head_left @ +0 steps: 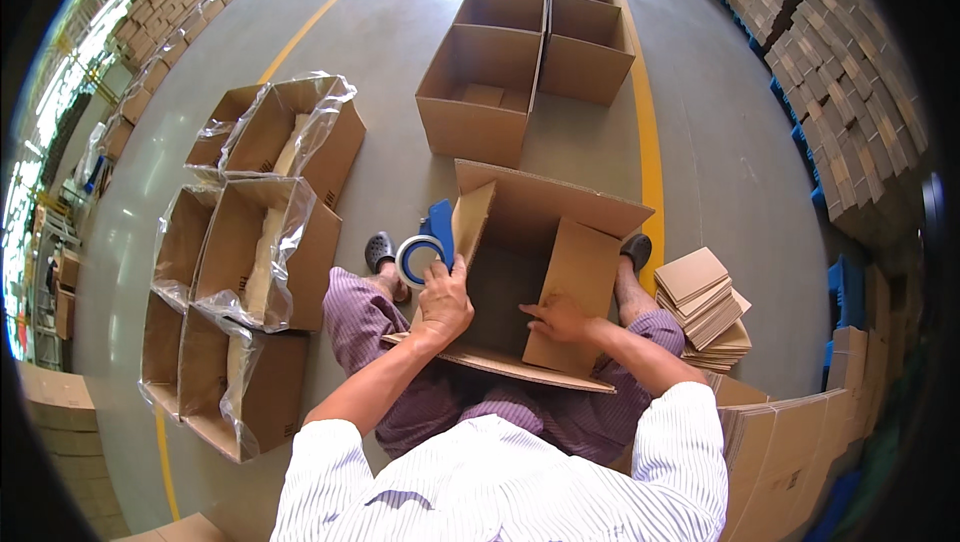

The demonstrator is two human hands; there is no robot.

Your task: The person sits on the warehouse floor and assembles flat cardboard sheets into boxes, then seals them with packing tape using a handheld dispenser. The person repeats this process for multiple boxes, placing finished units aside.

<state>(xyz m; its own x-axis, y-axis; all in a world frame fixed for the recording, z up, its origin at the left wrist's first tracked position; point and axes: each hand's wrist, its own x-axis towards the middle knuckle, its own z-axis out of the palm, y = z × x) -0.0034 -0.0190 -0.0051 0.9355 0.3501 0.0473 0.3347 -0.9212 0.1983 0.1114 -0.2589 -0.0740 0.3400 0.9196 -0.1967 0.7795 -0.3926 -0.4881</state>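
Observation:
An open cardboard box [552, 194] stands between my legs with its flaps spread apart. A dark grey surface shows inside it. At the box's left flap, my left hand [445, 304] is closed round a blue tape dispenser [440, 225] carrying a roll of tape [420, 260]. The dispenser sits upright beside that flap. My right hand [562, 319] lies on the right flap [580, 267], its index finger stretched past the flap's inner edge. The other fingers of this hand are partly hidden, and nothing is seen held in it.
Two rows of open boxes [480, 127] stretch away ahead. On the left are several boxes lined with clear plastic [300, 217]. Cardboard sheets [700, 302] lie stacked beside my right leg, with bundled flat cartons [785, 462] behind them. Stacked cardboard [850, 92] stands far right.

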